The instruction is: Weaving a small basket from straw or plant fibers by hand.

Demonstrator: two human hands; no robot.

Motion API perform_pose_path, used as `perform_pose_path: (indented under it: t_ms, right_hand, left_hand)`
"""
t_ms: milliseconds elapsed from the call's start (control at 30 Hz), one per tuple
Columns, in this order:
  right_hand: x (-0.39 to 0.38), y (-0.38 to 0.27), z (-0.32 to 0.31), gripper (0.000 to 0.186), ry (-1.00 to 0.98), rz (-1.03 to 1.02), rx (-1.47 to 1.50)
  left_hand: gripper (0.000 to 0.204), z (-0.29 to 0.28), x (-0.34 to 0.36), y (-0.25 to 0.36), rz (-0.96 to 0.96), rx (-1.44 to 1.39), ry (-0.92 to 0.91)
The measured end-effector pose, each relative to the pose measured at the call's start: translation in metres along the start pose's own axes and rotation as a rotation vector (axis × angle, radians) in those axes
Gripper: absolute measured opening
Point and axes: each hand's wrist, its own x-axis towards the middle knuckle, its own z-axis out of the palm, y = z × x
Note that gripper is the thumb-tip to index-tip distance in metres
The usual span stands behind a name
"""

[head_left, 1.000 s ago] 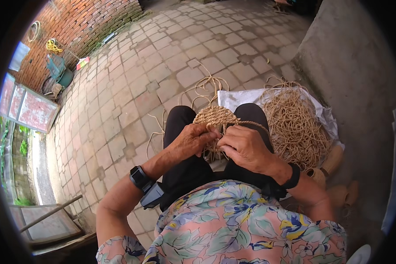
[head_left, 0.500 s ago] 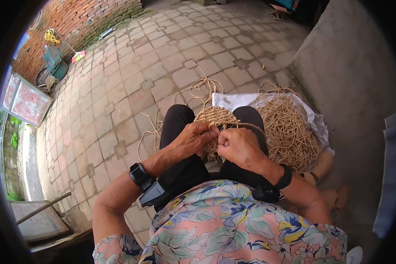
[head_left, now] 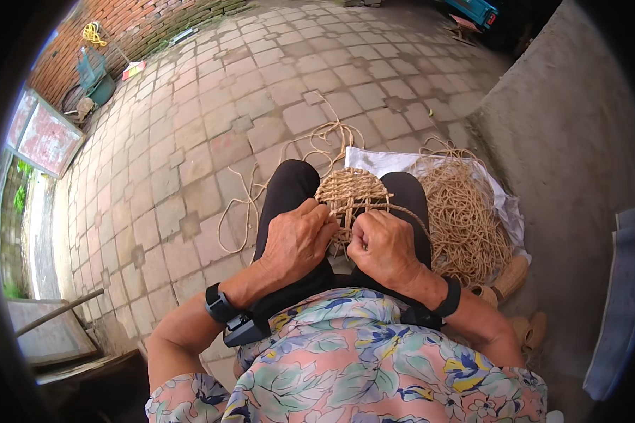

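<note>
At the woven piece's [head_left: 353, 186] seven o'clock, left hand [head_left: 296, 236] pinches strands [head_left: 348, 220]; right hand [head_left: 388, 248] curls, hold unclear — uneven pull could skew it.

We note a pink short-sleeved top [head_left: 374, 352], printed with pale green leaves and blue and yellow flowers. We record black trousers [head_left: 289, 194], a dark left wrist strap [head_left: 220, 303], a boxy black module [head_left: 247, 330] and a black right wrist band [head_left: 448, 296].

Paving [head_left: 169, 183] left of the left knee [head_left: 293, 180] offers wide passage past loose cord [head_left: 249, 200]. Between the knees, the woven cord panel [head_left: 353, 187] fills much of the gap; rightward, a tangled cord heap [head_left: 466, 218] obstructs.
</note>
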Motion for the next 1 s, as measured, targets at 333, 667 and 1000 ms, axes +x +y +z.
perform_pose_path:
  t_ms: [333, 667, 1000]
  right_hand:
    - [0.0, -0.002, -0.003, 0.015, -0.051, -0.074, 0.02]
    - [-0.008, -0.004, -0.004, 0.032, -0.098, -0.228, 0.028]
    - [-0.002, 0.001, 0.002, 0.026, -0.109, -0.154, -0.047]
  left_hand:
    - [0.017, 0.01, -0.011, -0.007, -0.165, -0.17, 0.024]
    - [0.017, -0.004, 0.03, -0.02, -0.072, -0.25, 0.095]
    - [0.014, -0.002, 0.031, -0.02, -0.013, -0.272, 0.187]
